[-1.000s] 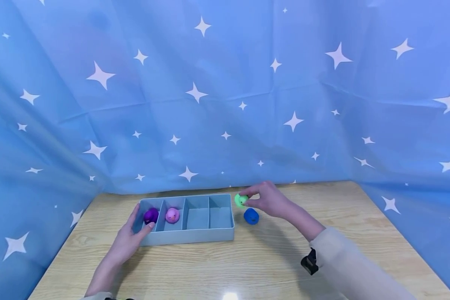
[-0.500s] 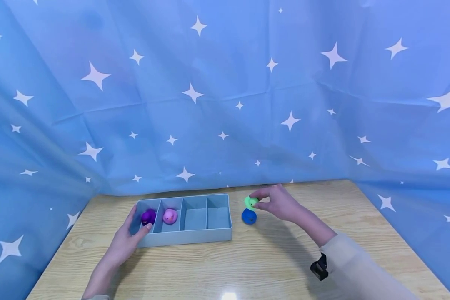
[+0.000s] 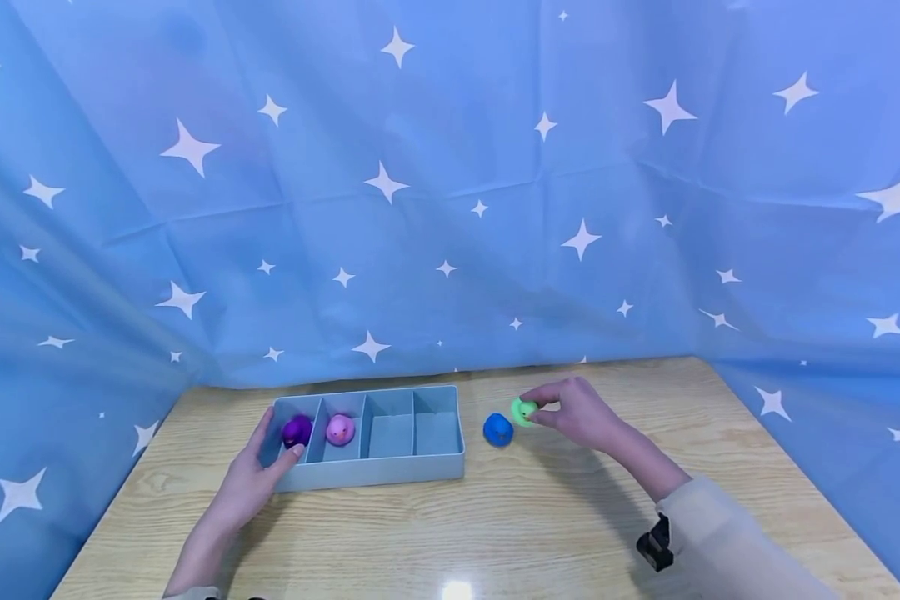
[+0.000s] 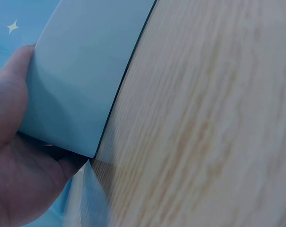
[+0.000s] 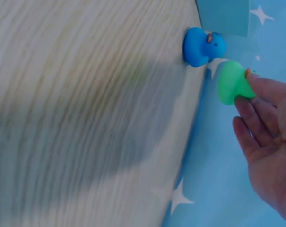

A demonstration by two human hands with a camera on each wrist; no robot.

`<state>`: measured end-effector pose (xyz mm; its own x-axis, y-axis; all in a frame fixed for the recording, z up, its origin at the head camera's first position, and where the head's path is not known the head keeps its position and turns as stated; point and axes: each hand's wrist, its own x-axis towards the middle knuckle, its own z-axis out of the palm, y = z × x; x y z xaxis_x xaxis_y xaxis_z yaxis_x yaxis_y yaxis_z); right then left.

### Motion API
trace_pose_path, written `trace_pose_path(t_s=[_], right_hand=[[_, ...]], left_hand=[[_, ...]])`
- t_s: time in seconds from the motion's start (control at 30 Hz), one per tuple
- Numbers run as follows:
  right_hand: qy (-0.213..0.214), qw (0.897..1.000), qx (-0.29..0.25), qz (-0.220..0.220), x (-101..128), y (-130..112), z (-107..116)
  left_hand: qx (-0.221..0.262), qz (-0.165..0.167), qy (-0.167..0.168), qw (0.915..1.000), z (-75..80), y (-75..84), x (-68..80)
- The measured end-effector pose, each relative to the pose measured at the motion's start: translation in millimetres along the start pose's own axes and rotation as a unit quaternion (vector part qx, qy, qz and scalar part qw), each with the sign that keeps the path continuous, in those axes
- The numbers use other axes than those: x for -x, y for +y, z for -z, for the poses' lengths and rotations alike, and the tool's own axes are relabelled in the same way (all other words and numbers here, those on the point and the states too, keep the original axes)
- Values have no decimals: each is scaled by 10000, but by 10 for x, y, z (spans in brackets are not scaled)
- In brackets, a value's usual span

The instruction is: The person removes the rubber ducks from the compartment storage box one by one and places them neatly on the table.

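So the right hand [image 3: 581, 412] has the little green duck [image 3: 523, 412] pinched at the fingertips, the fingers spread only as far as the toy itself. From the right wrist view the duck looks to be held up off the table [image 3: 390, 542], and the head view puts it just to the right of the blue duck [image 3: 498, 430]. That blue one sits on the wood near the right end of the grey-blue tray [image 3: 375, 473], not touching it, and the right wrist view shows a small gap between the two ducks.

Meanwhile the left hand [image 3: 243, 492] grips the tray's left end, thumb over the front rim and fingers round the end wall. The tray is flat on the table and split into four compartments in a row: purple duck [image 3: 296, 432] in the leftmost, right by the thumb, and pink duck [image 3: 340, 430] in the next one over.

Behind it all hangs a blue backdrop [image 3: 450, 200] with white stars, and there's a black gadget [image 3: 656, 546] at the cuff of the pale right sleeve [image 3: 735, 533].
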<state>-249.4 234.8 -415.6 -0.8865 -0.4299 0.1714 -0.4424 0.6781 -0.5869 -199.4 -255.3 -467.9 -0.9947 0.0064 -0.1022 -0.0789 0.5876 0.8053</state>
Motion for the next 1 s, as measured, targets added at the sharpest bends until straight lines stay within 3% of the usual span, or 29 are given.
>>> trace_pose_path(t_s=[1.0], right_hand=[[-239, 9979, -201, -561, 134, 268, -142]], left_hand=[[-60, -81, 18, 9999, -3, -16, -7]])
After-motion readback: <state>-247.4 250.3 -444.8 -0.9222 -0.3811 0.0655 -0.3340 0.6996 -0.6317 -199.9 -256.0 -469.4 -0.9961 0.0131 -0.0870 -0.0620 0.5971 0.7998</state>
